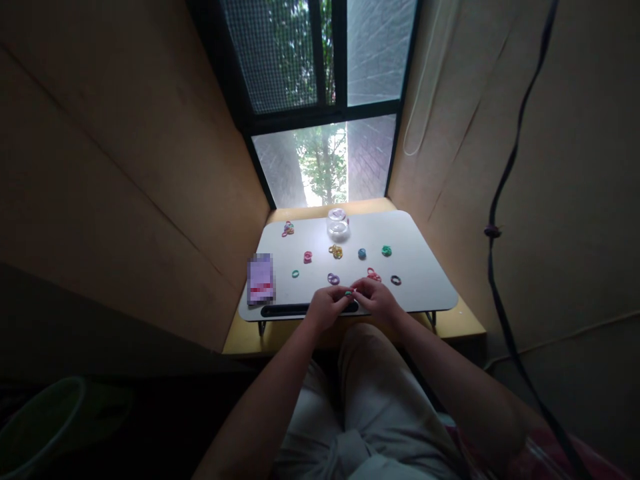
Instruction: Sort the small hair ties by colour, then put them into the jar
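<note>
My left hand (324,307) and my right hand (378,299) meet over the front edge of a white lap table, fingertips pinched together. Between them shows a green hair tie (349,293), with a bit of pink beside it at the right fingertips. Which fingers grip which is too small to make out fully. Just beyond the hands lie purple hair ties (333,279) and red hair ties (373,274). To the right is a dark hair tie (396,280); a single green ring-shaped tie (295,274) lies to the left.
Farther back sit pink (307,257), yellow (336,251), blue (362,253) and green piles (387,251). A clear jar (338,225) and a mixed pile (288,229) are at the back. A purple blurred item (261,279) lies left. A dark cord (500,193) hangs at right.
</note>
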The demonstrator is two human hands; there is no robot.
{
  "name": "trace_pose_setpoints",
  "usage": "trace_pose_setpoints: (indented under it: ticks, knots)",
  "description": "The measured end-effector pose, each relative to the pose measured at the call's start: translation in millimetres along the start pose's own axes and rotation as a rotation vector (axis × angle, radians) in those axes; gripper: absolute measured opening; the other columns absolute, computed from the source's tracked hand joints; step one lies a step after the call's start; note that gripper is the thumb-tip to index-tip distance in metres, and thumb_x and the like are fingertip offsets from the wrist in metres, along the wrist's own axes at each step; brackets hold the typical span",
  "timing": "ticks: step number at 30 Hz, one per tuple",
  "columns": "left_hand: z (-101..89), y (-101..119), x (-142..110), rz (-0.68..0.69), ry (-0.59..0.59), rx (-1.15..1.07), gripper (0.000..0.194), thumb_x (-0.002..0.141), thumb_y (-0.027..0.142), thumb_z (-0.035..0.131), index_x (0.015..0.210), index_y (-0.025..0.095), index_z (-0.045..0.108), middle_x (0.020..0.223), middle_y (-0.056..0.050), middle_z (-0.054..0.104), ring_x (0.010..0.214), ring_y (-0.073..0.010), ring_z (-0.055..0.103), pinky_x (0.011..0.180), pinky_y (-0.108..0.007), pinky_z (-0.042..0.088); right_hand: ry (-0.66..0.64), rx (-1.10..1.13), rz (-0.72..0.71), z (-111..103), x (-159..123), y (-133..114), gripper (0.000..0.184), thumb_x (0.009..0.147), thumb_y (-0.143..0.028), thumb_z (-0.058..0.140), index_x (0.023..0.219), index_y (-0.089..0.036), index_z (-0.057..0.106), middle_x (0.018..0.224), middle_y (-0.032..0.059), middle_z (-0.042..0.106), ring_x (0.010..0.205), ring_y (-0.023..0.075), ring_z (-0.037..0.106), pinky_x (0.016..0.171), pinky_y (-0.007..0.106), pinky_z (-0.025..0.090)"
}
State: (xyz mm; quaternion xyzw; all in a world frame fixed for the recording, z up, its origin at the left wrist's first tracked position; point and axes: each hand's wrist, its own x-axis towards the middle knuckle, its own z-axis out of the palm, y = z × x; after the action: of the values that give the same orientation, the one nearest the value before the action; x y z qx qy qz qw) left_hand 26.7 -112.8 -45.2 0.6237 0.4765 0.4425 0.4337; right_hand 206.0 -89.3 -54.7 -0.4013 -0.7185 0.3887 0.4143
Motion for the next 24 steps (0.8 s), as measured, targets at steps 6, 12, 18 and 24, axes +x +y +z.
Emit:
trace_pose_setpoints:
  ticks: [6,12,18,24]
  knots:
    - [1.0,5.0,-4.8,-0.112,-0.002,-0.034,0.026,0.076,0.038,0.074,0.087,0.014,0.075,0.076,-0.007,0.076,0.069,-0.0182,0.07,0.063,-0.026,0.052,-0.029,0.043,-0.035,-0.9,-1.2,-1.2,0.019,0.082,-0.027,0.061,0.094,-0.016,0.072,0.076,0.0048,0.07,0.061,0.0141,0.057,0.056,0.026,0.043]
    - [2.0,3.6,-2.8,-0.111,0.039,0.102,0.031,0.074,0.045,0.075,0.078,0.016,0.067,0.069,-0.004,0.072,0.062,-0.0162,0.066,0.057,-0.025,0.047,-0.035,0.009,-0.094,-5.3,-0.2,-1.6,0.018,0.082,-0.026,0.061,0.089,-0.017,0.075,0.075,0.0051,0.068,0.065,0.0151,0.057,0.058,0.027,0.043]
    - [2.5,-0.4,-2.7,-0.051,0.041,0.289,0.021,0.073,0.035,0.074,0.072,0.018,0.061,0.064,0.001,0.067,0.058,-0.0129,0.059,0.055,-0.024,0.041,-0.082,-0.01,-0.065,-3.0,0.7,-1.3,0.011,0.079,-0.022,0.062,0.075,-0.016,0.07,0.065,0.0011,0.061,0.057,0.0116,0.05,0.054,0.024,0.038]
    - [-1.1,1.8,-6.2,-0.016,-0.038,0.251,0.019,0.076,0.035,0.072,0.079,0.017,0.066,0.068,-0.001,0.068,0.061,-0.0135,0.06,0.058,-0.024,0.044,-0.052,0.013,0.008,1.2,-1.6,0.0,0.009,0.073,-0.02,0.064,0.067,-0.017,0.058,0.058,-0.0026,0.054,0.052,0.0093,0.044,0.049,0.022,0.033]
